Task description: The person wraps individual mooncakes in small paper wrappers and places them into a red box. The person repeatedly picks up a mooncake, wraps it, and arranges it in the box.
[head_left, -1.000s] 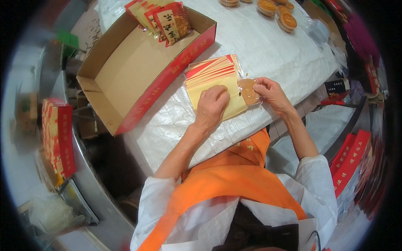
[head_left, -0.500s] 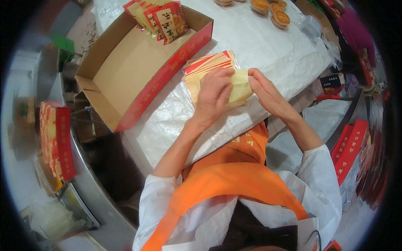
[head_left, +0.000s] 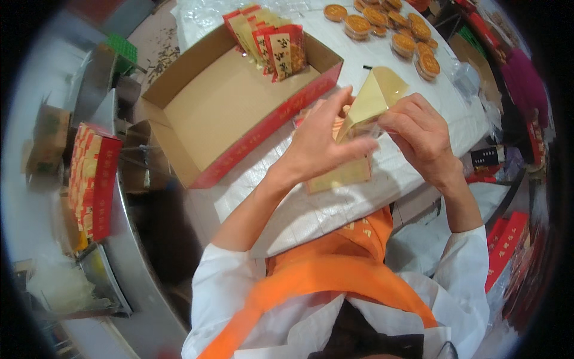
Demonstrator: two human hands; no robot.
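Note:
A yellow packaging pouch (head_left: 372,99) stands tilted above the table, its near edge pinched in the fingers of my right hand (head_left: 421,133). My left hand (head_left: 317,140) is to the left of it with thumb and fingers spread apart, close to the pouch's lower corner. Beneath my hands lies a stack of flat pouches (head_left: 344,178) in pale yellow and red, partly covered by the left hand. Beyond it stands an open cardboard box (head_left: 263,122) with red sides. Several filled red-and-yellow packets (head_left: 287,51) stand in its far right corner.
Several round golden mooncakes (head_left: 368,24), some in clear trays, lie at the back right of the table, which has a white woven cover (head_left: 269,221). At the left, a red-patterned carton (head_left: 95,182) stands by a metal counter (head_left: 143,269). Red boxes (head_left: 505,245) are at the right.
One pouch has been raised off the stack and tilted up. My left hand has opened from its closed grip, and my right hand now pinches the pouch's edge. The view has shifted.

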